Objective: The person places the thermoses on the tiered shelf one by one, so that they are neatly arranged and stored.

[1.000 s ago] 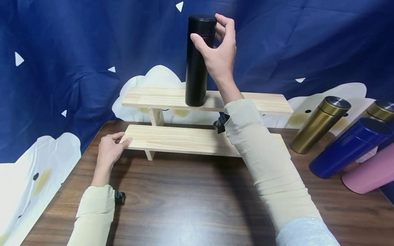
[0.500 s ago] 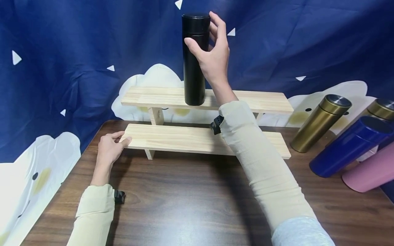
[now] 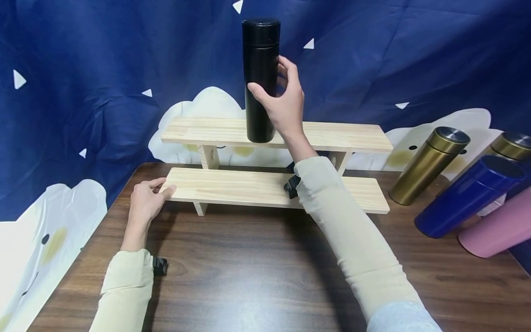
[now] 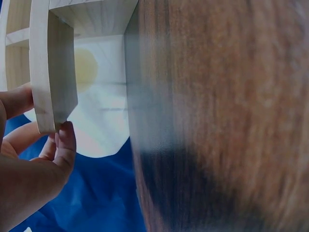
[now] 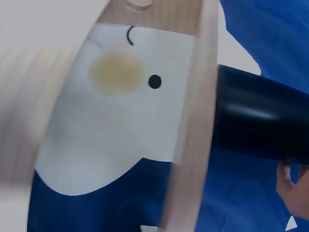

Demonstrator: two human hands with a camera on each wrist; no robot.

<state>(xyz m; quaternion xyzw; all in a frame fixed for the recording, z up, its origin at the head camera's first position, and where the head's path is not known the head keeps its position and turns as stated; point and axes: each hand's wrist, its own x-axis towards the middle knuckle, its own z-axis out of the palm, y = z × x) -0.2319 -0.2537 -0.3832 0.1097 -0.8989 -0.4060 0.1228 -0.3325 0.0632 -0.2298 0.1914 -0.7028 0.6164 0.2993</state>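
Note:
A black thermos bottle stands upright on the upper board of a two-tier pale wooden shelf. My right hand is around the bottle's middle, thumb on the near side and fingers curled behind the right side. In the right wrist view, the bottle's lower end meets the upper board, and part of the hand shows at the right edge. My left hand pinches the left end of the lower board; the left wrist view shows thumb and fingers on both faces of the board end.
At the right of the brown wooden table stand a gold thermos bottle, a second gold one, a blue one and a pink one. A blue curtain with white cloud shapes hangs behind.
The right hand has slid down the black thermos bottle from near its lid to its middle. The bottle shifted slightly left at first. The left hand stays on the shelf end.

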